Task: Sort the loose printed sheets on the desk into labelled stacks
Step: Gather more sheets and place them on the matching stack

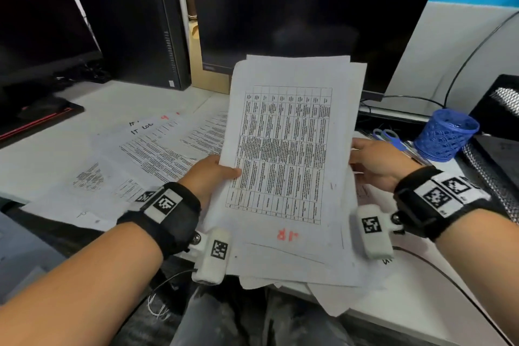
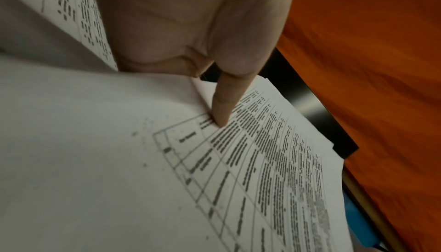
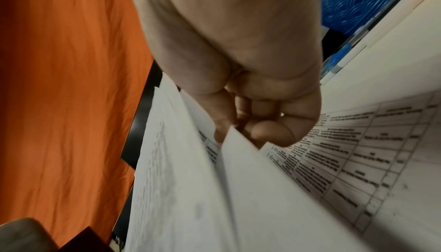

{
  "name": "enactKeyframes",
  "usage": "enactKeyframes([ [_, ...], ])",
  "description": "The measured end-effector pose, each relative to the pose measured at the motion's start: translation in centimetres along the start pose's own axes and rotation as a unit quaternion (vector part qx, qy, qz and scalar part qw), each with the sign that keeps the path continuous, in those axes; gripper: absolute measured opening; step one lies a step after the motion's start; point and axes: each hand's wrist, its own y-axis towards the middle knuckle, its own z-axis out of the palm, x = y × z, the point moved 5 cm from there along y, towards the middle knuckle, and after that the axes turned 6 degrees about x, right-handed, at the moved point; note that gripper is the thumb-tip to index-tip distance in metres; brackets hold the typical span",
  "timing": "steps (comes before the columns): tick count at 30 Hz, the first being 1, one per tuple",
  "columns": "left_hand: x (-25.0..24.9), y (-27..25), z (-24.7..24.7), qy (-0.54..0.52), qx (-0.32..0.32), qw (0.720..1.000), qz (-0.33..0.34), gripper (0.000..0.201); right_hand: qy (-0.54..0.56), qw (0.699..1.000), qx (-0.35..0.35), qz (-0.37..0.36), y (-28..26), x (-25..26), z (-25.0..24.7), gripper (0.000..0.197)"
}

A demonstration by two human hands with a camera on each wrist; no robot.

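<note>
**Both hands hold up the pile of sheets**

While I look down from the head camera, I see a pile of printed sheets [image 1: 286,166] held up over the front edge of the desk [image 1: 92,104]. It sits right between my two hands.

My left hand [image 1: 209,177] grips the left edge of the pile. Its thumb [image 2: 226,103] lies flat on the top page, pressing on the printed table, and the other fingers are hidden behind the paper.

My right hand [image 1: 376,161] is at the right edge. From the right wrist camera I see its fingers [image 3: 269,133] curled in, pinching the edges of some sheets from the back of the pile.

The top page has a big table full of small print and a red mark near the bottom.

More loose sheets [image 1: 157,146] lie flat on the desk to the left of my left hand. One has "IT LOG" written on it by hand. Other sheets [image 1: 365,275] lie under the pile.

A blue pen cup [image 1: 446,135] stands just past my right hand, with blue scissors [image 1: 389,135] beside it. A dark monitor [image 1: 309,8] stands behind the pile.
</note>
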Motion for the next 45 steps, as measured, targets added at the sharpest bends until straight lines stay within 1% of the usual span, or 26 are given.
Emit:
enactKeyframes([
  [2,0.0,-0.1,0.5,0.021,-0.001,1.000,0.007,0.016,0.001,1.000,-0.004,0.002,0.2,-0.1,0.4,0.026],
  [5,0.1,0.0,0.6,0.076,-0.042,0.996,0.021,0.045,0.032,0.999,-0.015,-0.001,0.2,-0.2,0.8,0.022],
  [6,-0.1,-0.1,0.8,0.094,-0.052,0.994,0.031,0.050,0.061,0.998,-0.025,-0.005,0.3,-0.3,0.8,0.020],
  [7,-0.3,-0.2,0.9,0.111,-0.063,0.991,0.041,0.051,0.100,0.994,-0.032,-0.008,0.1,-0.3,0.8,0.025],
  [9,-0.7,-0.2,1.3,0.159,-0.077,0.983,0.047,0.051,0.147,0.988,-0.039,-0.010,0.1,-0.6,0.6,0.045],
  [10,-0.9,-0.1,1.5,0.189,-0.076,0.978,0.046,0.051,0.137,0.990,-0.033,-0.009,0.1,-0.8,0.7,0.049],
  [11,-0.8,0.1,1.9,0.213,-0.058,0.974,0.041,0.051,0.105,0.994,-0.022,0.001,0.0,-1.1,0.9,0.044],
  [12,-0.6,0.2,2.4,0.221,-0.036,0.974,0.033,0.050,0.062,0.998,-0.009,0.015,-0.1,-1.6,1.1,0.033],
  [14,-0.4,0.0,3.1,0.225,-0.009,0.974,0.019,0.042,-0.013,0.998,-0.026,0.047,-0.1,-2.6,0.6,0.023],
  [16,-0.3,0.2,2.9,0.240,-0.023,0.970,0.001,0.042,-0.058,0.994,-0.058,0.071,-0.3,-3.3,-0.6,0.021],
  [19,0.0,0.7,0.4,0.323,-0.092,0.941,-0.039,0.049,-0.089,0.988,-0.084,0.091,-0.5,-4.2,-3.2,0.030],
  [20,0.0,0.9,-0.8,0.325,-0.124,0.936,-0.051,0.053,-0.083,0.988,-0.089,0.097,-0.5,-4.7,-4.0,0.033],
  [21,-0.2,0.9,-1.6,0.312,-0.138,0.938,-0.063,0.055,-0.080,0.988,-0.084,0.105,-0.9,-4.9,-4.4,0.034],
  [23,-0.4,1.4,-2.9,0.252,-0.154,0.953,-0.064,0.042,-0.086,0.986,-0.072,0.120,-1.6,-5.2,-5.1,0.027],
  [24,-0.6,1.7,-3.3,0.197,-0.161,0.965,-0.064,0.038,-0.091,0.986,-0.068,0.121,-2.0,-5.2,-5.2,0.016],
  [25,-0.8,2.0,-3.3,0.126,-0.155,0.978,-0.063,0.038,-0.096,0.986,-0.063,0.118,-2.3,-5.2,-5.1,0.013],
  [26,-0.9,2.3,-3.1,0.055,-0.147,0.986,-0.057,0.041,-0.092,0.987,-0.066,0.111,-2.4,-5.3,-5.2,0.021],
  [27,-0.9,2.5,-3.1,0.000,-0.148,0.987,-0.066,0.042,-0.084,0.989,-0.065,0.104,-2.6,-5.2,-4.9,0.028],
  [28,-0.7,2.6,-3.0,-0.028,-0.152,0.985,-0.076,0.037,-0.068,0.991,-0.063,0.098,-2.7,-5.2,-4.6,0.033],
  [30,-0.9,3.1,-2.6,-0.062,-0.151,0.981,-0.101,0.007,-0.056,0.993,-0.050,0.093,-2.6,-5.2,-4.2,0.036],
  [32,-0.8,3.6,-2.2,-0.079,-0.150,0.977,-0.132,0.013,-0.057,0.993,-0.037,0.095,-1.9,-5.5,-4.1,0.027],
  [34,-1.2,3.9,-1.6,-0.083,-0.141,0.978,-0.130,0.010,-0.066,0.992,-0.035,0.100,-1.3,-5.7,-3.7,0.016],
  [37,-1.3,4.8,-0.8,-0.071,-0.113,0.985,-0.105,0.003,-0.071,0.991,-0.020,0.116,-0.8,-6.0,-3.2,0.028],
  [40,-0.9,5.2,-0.6,-0.059,-0.125,0.987,-0.080,0.019,-0.075,0.989,-0.016,0.124,-0.2,-6.7,-3.7,0.029],
  [43,-0.7,4.6,-2.6,0.038,-0.171,0.983,-0.054,0.021,-0.076,0.991,-0.025,0.107,0.2,-6.8,-4.7,0.025],
  [45,-0.6,3.5,-4.8,0.096,-0.186,0.976,-0.055,0.013,-0.056,0.994,-0.039,0.086,0.4,-6.4,-5.8,0.022],
])
